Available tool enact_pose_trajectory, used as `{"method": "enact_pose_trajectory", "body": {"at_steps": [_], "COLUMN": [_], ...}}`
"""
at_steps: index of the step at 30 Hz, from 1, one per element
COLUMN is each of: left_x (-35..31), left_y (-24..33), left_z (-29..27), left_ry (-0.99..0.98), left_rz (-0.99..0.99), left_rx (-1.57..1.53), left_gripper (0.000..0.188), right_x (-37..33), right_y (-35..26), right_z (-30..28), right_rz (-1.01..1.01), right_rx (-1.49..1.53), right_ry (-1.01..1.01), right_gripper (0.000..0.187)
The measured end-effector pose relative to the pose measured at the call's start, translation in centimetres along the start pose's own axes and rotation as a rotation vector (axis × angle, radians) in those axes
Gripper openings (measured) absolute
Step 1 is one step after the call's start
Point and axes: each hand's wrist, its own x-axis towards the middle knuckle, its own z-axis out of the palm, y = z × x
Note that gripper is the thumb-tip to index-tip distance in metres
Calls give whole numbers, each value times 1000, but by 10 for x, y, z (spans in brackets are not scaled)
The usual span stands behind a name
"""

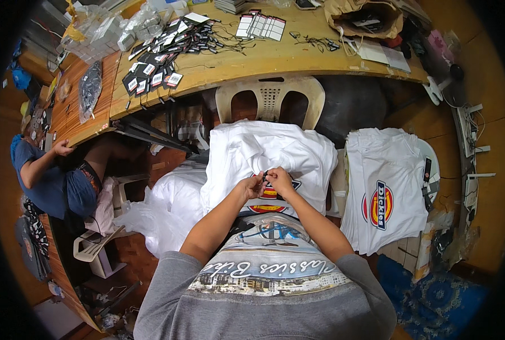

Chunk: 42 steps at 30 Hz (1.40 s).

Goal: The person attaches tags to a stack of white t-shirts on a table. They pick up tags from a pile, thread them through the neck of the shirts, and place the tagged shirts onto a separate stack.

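Observation:
A pile of white T-shirts [269,141] lies on a beige plastic chair [269,93] right in front of me. Over the top shirt's red, yellow and dark chest print, my left hand [253,186] and my right hand [279,181] meet with bent, pinched fingers. A small dark thing shows between the fingertips, too small and too covered to name. Both hands are closed on it, just above the shirt fabric, and they hide part of the print.
Beyond the chair, a wooden table [224,71] holds heaped black hang tags [156,62], white tags [261,26] and a brown paper bag [371,28]. More printed white T-shirts [377,164] are stacked at right. Clear plastic wrapping [150,218] lies left. Another person [54,175] sits far left.

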Motion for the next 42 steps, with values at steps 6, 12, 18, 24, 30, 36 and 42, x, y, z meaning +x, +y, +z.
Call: {"method": "enact_pose_trajectory", "body": {"at_steps": [6, 12, 18, 24, 30, 36, 42], "left_x": [-12, -33, -10, -2, 3, -8, 0], "left_y": [-6, -5, 0, 1, -1, 9, 17], "left_z": [10, 27, 8, 3, 5, 5, -1], "left_ry": [275, 483, 172, -69, -54, -3, -59], "left_rz": [755, 1144, 776, 421, 385, 519, 439], "left_rx": [485, 894, 549, 143, -50, 107, 66], "left_gripper": [14, 17, 10, 8, 21, 31, 24], "right_x": [-2, 8, -1, -1, 4, 6, 20], "right_y": [-11, 4, -14, -27, -19, -13, 8], "right_z": [-9, -4, -9, -20, -23, -18, -10], "right_rz": [45, 95, -106, -588, -629, -213, 172], "right_rx": [-276, -133, -508, -832, -769, -338, 399], "right_ry": [-26, -34, 18, 125, 52, 22, -115], "right_gripper": [18, 13, 9, 10, 10, 11, 11]}}
